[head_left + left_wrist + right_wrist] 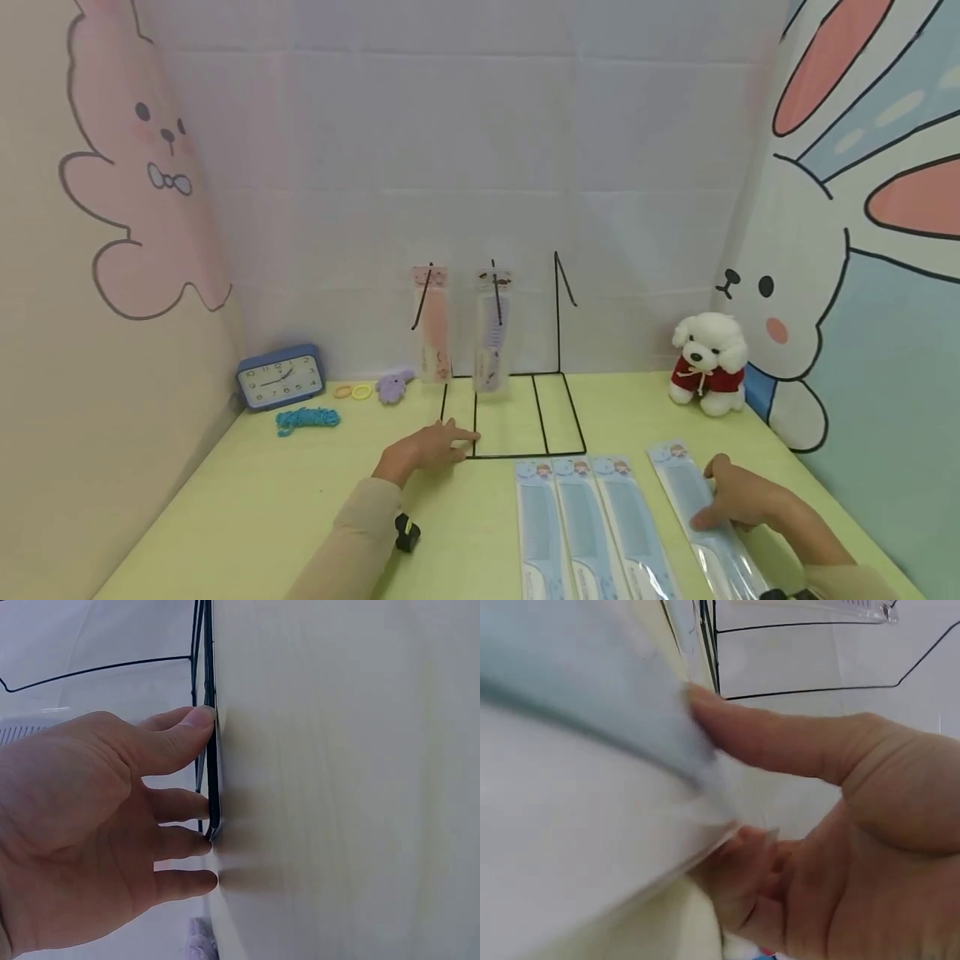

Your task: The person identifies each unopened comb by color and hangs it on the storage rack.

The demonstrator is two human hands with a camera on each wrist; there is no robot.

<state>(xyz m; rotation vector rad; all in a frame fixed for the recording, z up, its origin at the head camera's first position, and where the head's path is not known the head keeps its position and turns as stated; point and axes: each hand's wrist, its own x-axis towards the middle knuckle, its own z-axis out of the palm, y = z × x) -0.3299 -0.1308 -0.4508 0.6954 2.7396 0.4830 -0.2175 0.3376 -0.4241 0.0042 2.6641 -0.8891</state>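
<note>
My left hand (431, 448) lies at the front left of a black wire display rack (558, 333), its thumb and fingertips touching the base wire (212, 772) with fingers fairly straight. The right hand (742, 498) pinches a blue comb in a clear packet (686, 492) by its right edge, thumb (772, 742) on top and fingers beneath. The packet slants, and up close it blurs in the right wrist view. Three similar packaged combs (538, 517) lie side by side left of it. On the rack's hooks hang a pink packaged comb (435, 333) and a purple packaged comb (492, 333).
At the back left stand a blue clock (281, 377), a bundle of blue cord (307, 418), two small rings (362, 392) and a purple plush toy (393, 387). A white plush dog (708, 364) sits at the back right. The rack's right hook (566, 279) holds nothing.
</note>
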